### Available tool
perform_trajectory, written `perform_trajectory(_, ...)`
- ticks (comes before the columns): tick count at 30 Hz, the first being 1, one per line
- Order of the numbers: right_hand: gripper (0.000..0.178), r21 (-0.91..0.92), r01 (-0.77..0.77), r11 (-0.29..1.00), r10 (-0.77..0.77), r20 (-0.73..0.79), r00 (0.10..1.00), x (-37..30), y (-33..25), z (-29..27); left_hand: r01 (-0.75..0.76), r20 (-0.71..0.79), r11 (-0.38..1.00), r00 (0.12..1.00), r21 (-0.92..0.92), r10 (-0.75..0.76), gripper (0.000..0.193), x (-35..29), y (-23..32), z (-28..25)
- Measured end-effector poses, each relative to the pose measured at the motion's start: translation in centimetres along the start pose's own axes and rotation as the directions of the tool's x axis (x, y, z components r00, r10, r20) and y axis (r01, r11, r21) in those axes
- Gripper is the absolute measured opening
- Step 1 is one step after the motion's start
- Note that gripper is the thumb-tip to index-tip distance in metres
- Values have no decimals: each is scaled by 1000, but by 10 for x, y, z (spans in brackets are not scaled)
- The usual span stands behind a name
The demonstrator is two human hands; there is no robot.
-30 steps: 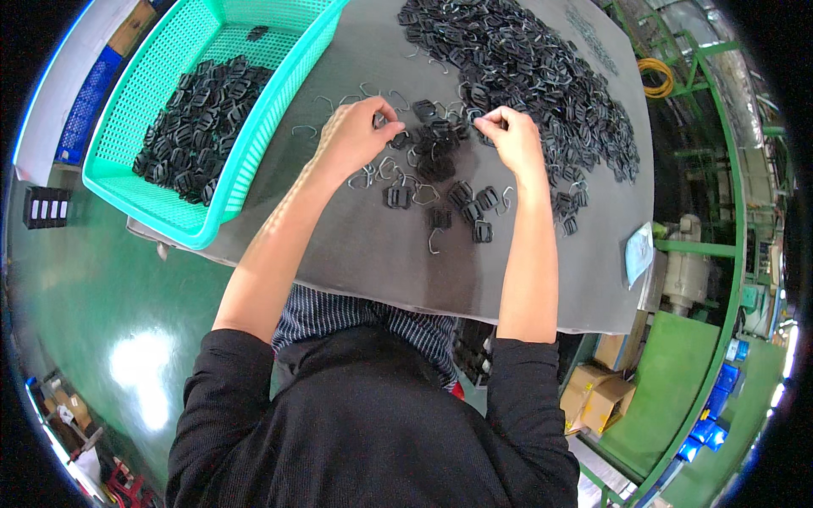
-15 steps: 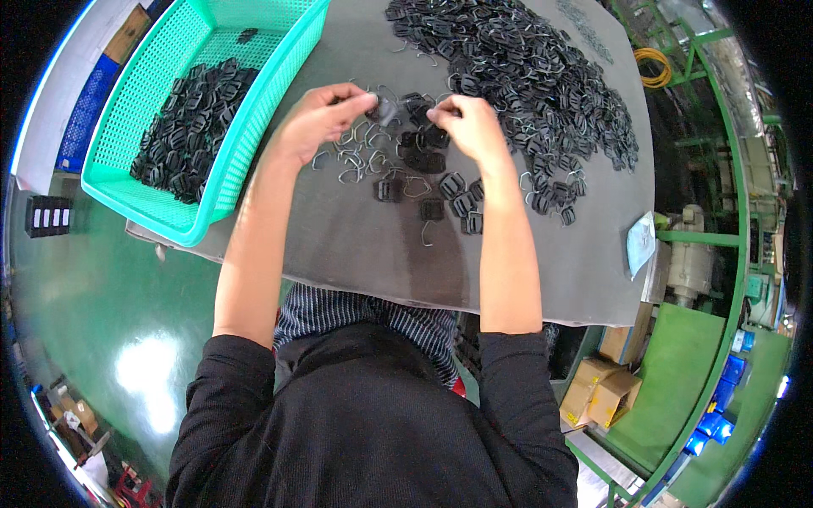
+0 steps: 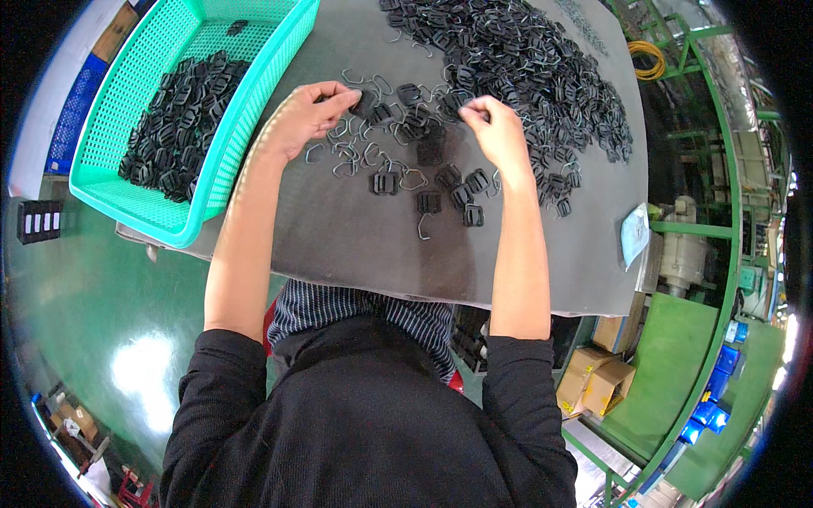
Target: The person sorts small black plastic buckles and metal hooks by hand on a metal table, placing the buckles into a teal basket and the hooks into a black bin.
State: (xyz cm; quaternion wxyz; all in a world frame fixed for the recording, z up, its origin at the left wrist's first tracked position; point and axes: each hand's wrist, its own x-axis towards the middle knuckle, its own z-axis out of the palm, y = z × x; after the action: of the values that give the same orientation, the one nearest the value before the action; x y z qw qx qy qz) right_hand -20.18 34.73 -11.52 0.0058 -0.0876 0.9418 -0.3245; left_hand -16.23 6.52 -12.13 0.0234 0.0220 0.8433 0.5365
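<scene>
My left hand [image 3: 306, 120] is closed in a pinch, with a small black plastic buckle [image 3: 364, 103] at its fingertips. My right hand [image 3: 498, 134] pinches at the edge of another black buckle [image 3: 455, 102], beside the large heap. Between the hands lie several loose black buckles [image 3: 415, 127], some with bent metal wire hooks. A cluster of bare wire hooks [image 3: 347, 151] rests below my left hand. Closer to me sit a buckle with a wire loop [image 3: 384, 183], a single buckle [image 3: 428, 201] and a few more to its right.
A turquoise plastic basket [image 3: 216, 212] holding many black buckles stands on the left. The large heap of buckles [image 3: 525, 76] spreads over the far right of the grey table [image 3: 356, 254]. A light blue packet [image 3: 633, 235] is at the right edge, with green metal framing [image 3: 730, 212] beyond.
My left hand has drawn slightly left with its buckle. My right hand has moved right, away from the middle buckles toward the heap, widening the gap between the hands.
</scene>
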Motion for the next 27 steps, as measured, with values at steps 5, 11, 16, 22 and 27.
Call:
perform_trajectory(5, 46, -250, 37, 968, 4, 162, 987, 2, -41, 31, 276, 349, 737, 935, -617, -58, 25, -8, -2, -10)
perform_trajectory(11, 33, -117, 1, 993, 17, 154, 988, 5, -40, 20, 322, 262, 706, 945, -631, -196, 28, -2, 4, -12)
perform_trajectory(16, 17, 481, -245, 842, 117, 281, 953, -5, -49, -25, 12, -115, 942, 993, 334, 28, 35, 8, -13, 35)
perform_trajectory(22, 17, 412, -334, 848, 233, 276, 932, -12, -6, -26, -78, -89, 903, 988, 422, 127, 32, 9, -6, 48)
perform_trajectory(27, 16, 578, -435, 690, 268, 354, 896, -26, 3, -38, -54, 171, 998, 984, -32, 58, 26, 6, 4, 21)
